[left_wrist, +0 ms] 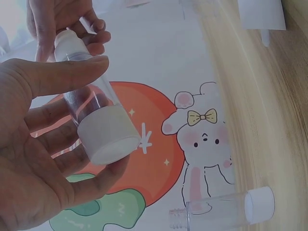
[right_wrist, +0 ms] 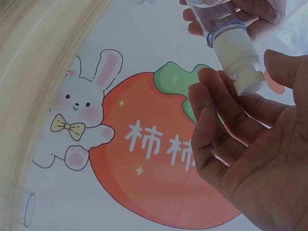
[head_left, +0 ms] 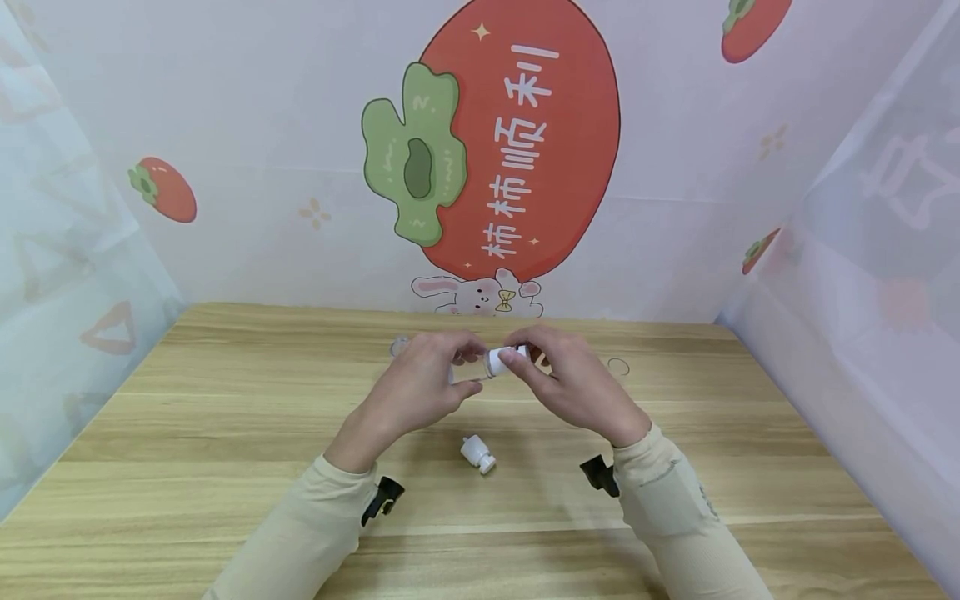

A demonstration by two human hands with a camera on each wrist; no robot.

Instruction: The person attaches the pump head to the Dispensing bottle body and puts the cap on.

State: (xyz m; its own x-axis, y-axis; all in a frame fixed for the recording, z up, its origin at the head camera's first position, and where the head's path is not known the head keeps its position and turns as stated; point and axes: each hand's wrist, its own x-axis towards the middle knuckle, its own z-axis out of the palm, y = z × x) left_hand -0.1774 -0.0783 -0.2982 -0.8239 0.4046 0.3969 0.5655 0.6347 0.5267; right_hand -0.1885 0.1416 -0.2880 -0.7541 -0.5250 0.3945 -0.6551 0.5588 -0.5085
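My left hand grips a clear bottle with a white base, thumb on one side and fingers on the other. The bottle is tilted, its base toward the left wrist camera. A white pump top sits at the bottle's other end, above a clear ring. My right hand holds this pump top, its thumb and curled fingers round it. Below the hands, a second white pump top lies on the table.
Another clear bottle with a white base and threaded neck lies beyond the left hand. A clear cylindrical cap lies right of the right hand. The wooden table meets a printed sheet at the back and sides.
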